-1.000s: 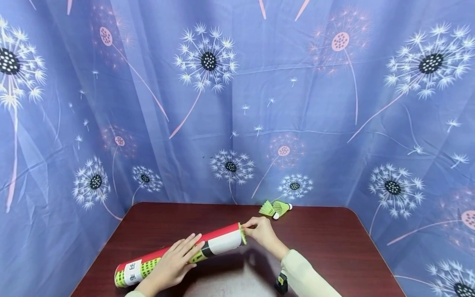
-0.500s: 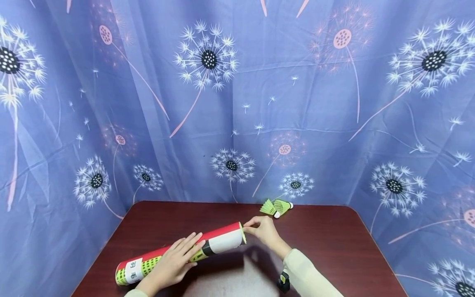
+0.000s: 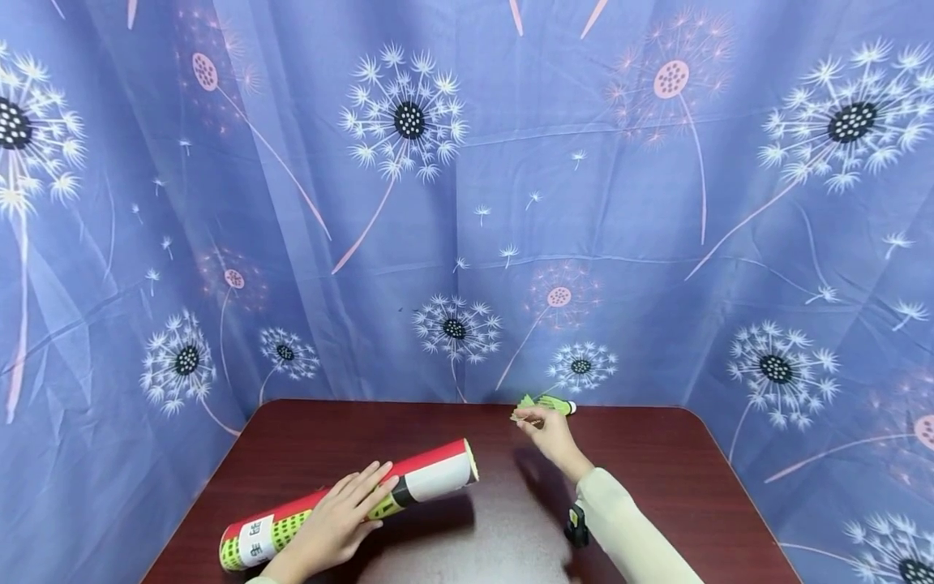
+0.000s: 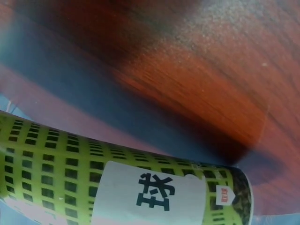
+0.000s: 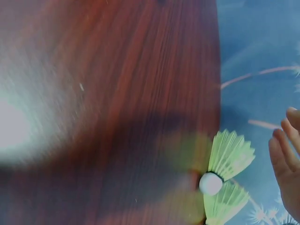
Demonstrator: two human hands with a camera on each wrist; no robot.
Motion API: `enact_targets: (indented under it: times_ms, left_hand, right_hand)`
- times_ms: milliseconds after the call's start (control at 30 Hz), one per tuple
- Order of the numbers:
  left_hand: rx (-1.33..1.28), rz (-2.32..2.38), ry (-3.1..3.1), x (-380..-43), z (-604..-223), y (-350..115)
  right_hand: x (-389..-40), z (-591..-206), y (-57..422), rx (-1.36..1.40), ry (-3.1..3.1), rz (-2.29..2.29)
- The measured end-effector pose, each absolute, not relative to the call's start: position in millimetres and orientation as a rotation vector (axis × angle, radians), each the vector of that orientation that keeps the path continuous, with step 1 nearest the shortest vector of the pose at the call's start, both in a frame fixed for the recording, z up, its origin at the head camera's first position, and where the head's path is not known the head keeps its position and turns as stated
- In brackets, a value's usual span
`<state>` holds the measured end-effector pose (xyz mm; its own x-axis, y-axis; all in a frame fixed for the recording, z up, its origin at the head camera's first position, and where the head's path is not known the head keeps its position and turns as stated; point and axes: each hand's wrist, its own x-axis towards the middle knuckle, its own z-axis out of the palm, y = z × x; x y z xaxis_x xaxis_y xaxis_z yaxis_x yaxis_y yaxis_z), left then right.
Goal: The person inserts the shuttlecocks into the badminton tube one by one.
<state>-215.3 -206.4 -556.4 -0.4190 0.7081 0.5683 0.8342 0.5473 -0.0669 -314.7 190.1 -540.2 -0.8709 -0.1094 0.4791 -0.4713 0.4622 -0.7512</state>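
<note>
My left hand (image 3: 339,515) holds a long shuttlecock tube (image 3: 439,477), its fingers laid across the top and its thumb on the near side. The tube is red, white and yellow-green, and its right end is raised over a shadow. In the left wrist view, a white label (image 4: 154,197) shows on the tube's green grid pattern. My right hand (image 3: 556,444) is at two yellow-green shuttlecocks, partly covering the nearer one (image 3: 524,404); the other (image 3: 559,404) lies just behind. The right wrist view shows the fingers (image 5: 279,154) apart from the shuttlecock (image 5: 230,153) with the white cork.
The dark red-brown tabletop (image 3: 642,478) ends at a blue curtain (image 3: 642,324) printed with dandelions, close behind the shuttlecocks. A small black device (image 3: 576,526) sits at the right sleeve (image 3: 627,527).
The right hand has left the tube's right end and moved right and back to the shuttlecocks. Yellow-green frills at the tube's mouth a second ago have gone inside. The left hand stays on the tube.
</note>
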Motion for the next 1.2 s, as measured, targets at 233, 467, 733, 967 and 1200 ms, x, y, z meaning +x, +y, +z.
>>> enact_targets:
  times_ms: [233,467,733,967,1200]
  left_hand:
    - [-1.241,-0.295,-2.234,-217.1,-558.1,-207.7]
    - [-1.26,-0.312,-2.218,-219.5,-556.4,-206.7]
    - [-1.262,-0.311,-2.237,-218.1,-555.8,-204.7]
    - [-1.254,-0.311,-2.235,-217.7,-557.1,-205.4]
    - [-1.251,-0.289,-2.238,-217.1,-558.2,-205.0]
  right_hand:
    - [-333.0,-547.4,198.2,0.556,-2.616,1.04]
    - [-342.3,-550.2,198.7,0.655,-2.715,0.591]
    - [-344.9,-549.4,191.9,0.651,-2.889,0.284]
    - [-343.8,-558.6,190.7,0.72,-2.776,0.131]
    - [-340.9,-560.7,190.3,0.797,-2.625,0.012]
